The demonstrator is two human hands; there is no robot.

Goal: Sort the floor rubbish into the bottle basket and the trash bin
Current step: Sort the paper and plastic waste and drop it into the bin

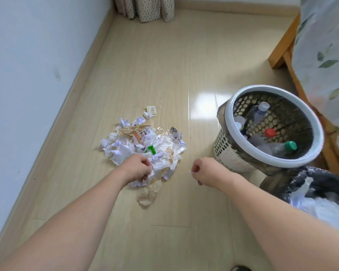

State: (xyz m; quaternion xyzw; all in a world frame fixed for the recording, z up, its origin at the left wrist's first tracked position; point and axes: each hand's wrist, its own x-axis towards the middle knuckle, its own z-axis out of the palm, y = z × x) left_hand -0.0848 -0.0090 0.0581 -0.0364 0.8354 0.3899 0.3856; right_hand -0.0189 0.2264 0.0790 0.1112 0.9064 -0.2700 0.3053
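A heap of crumpled paper and clear plastic wrappers lies on the pale wooden floor. My left hand is at the heap's near edge, its fingers curled round white paper scraps. My right hand hovers over bare floor to the right of the heap, pinching a small white scrap. A crumpled beige paper lies just in front of the heap. The perforated bottle basket with a white rim stands at the right and holds several plastic bottles with red and green caps. The black-lined trash bin sits at the lower right with white rubbish inside.
A white wall and skirting run along the left. Curtain folds hang at the far end. A wooden bed frame with floral bedding is at the right, close behind the basket. A dark shoe tip shows at the bottom edge.
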